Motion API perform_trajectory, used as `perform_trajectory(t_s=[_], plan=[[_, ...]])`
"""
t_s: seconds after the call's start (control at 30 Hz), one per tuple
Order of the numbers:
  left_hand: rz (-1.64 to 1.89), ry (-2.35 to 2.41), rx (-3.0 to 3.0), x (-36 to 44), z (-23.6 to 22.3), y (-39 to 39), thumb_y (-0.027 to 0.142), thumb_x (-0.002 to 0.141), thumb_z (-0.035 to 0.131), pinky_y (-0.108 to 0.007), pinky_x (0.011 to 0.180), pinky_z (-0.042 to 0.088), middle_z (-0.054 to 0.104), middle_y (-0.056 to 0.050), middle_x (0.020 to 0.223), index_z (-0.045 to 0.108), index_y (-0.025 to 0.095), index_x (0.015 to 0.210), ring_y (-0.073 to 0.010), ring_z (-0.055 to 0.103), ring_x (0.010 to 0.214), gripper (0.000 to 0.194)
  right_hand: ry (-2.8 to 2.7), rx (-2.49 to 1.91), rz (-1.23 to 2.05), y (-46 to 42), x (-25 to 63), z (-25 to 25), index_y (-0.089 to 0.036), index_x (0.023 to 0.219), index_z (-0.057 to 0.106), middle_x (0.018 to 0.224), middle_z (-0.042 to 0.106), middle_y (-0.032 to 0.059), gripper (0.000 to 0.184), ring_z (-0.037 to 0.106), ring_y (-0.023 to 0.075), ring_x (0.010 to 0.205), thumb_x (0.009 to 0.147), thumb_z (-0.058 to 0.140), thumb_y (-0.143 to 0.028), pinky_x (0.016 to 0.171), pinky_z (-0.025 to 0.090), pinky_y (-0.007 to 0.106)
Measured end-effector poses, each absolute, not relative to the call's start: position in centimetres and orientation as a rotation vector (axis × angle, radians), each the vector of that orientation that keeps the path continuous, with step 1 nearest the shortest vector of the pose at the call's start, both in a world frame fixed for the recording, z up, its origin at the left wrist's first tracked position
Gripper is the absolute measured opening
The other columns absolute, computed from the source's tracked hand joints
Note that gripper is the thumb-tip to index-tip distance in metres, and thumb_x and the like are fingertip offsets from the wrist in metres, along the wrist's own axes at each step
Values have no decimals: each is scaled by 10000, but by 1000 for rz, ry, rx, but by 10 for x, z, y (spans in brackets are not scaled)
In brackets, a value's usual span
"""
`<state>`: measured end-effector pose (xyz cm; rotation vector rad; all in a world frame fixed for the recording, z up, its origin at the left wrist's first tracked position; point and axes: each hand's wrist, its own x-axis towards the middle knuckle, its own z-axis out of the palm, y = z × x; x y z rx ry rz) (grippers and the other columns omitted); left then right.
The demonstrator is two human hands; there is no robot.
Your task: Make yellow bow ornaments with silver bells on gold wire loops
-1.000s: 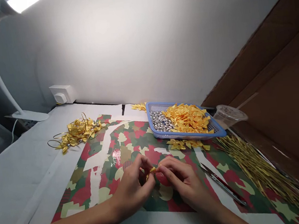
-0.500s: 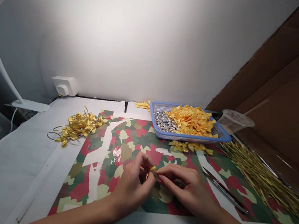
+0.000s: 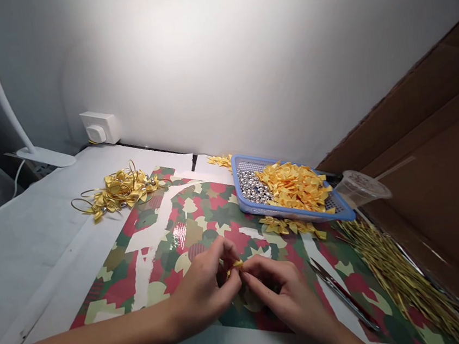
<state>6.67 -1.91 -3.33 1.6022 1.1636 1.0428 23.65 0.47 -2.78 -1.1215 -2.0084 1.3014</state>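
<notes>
Drawn closer to my left hand [image 3: 204,285] than half a second ago, my right hand [image 3: 286,289] meets it above the patterned paper [image 3: 220,215], a small yellow ribbon piece [image 3: 238,264] between them. Close fingertip work on that ribbon looks to be the step in hand; the next move, I judge, calls for a steady left pinch and a light touch from the right. My left thumb and forefinger are clamped on the piece. My right thumb and forefinger press together at its edge, though I cannot tell exactly what sits between them. What shows of the ribbon is bright, shiny and folded; my fingers hide the rest. Beyond my knuckles, yellow bows [image 3: 290,225] lie before a blue basket [image 3: 292,211] holding silver beads [image 3: 253,187] and a heap of yellow ribbon [image 3: 296,187]. To my right rest a slim metal tool [image 3: 344,293] and a sheaf of golden stems [image 3: 399,263]; to my left, a tangle of wired bows [image 3: 120,191].
</notes>
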Motion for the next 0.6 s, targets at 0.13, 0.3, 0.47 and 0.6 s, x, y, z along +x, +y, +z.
perform_trajectory(t_s=[0.13, 0.3, 0.47, 0.6], plan=[[1039, 1159, 1639, 66, -34, -20, 121, 792, 451, -224, 510, 357, 479, 38, 726, 396, 217, 822, -110, 455, 577, 114, -1968, -1138, 1345, 2, 236, -29, -172, 715, 575, 571, 517, -14, 249, 463, 117, 507, 871, 490, -346, 477, 360, 215], [1028, 1171, 1731, 66, -33, -20, 105, 781, 441, -226, 523, 358, 463, 45, 696, 389, 219, 810, -116, 452, 581, 128, -1959, -1177, 1322, 2, 236, -33, -167, 684, 566, 558, 505, -13, 252, 445, 116, 505, 854, 495, -339, 478, 348, 219], [1021, 1178, 1786, 66, -33, -22, 103, 779, 430, -234, 538, 374, 478, 36, 703, 397, 216, 811, -123, 471, 592, 122, -1978, -1182, 1288, 2, 235, -33, -158, 665, 571, 557, 478, -20, 253, 411, 108, 515, 838, 497, -327, 490, 326, 217], [1022, 1185, 1804, 67, -33, -22, 115, 778, 436, -236, 536, 381, 490, 29, 707, 406, 214, 816, -127, 477, 594, 110, -1975, -1169, 1288, 1, 234, -30, -161, 645, 565, 545, 475, -22, 258, 411, 105, 504, 833, 491, -322, 482, 321, 214]])
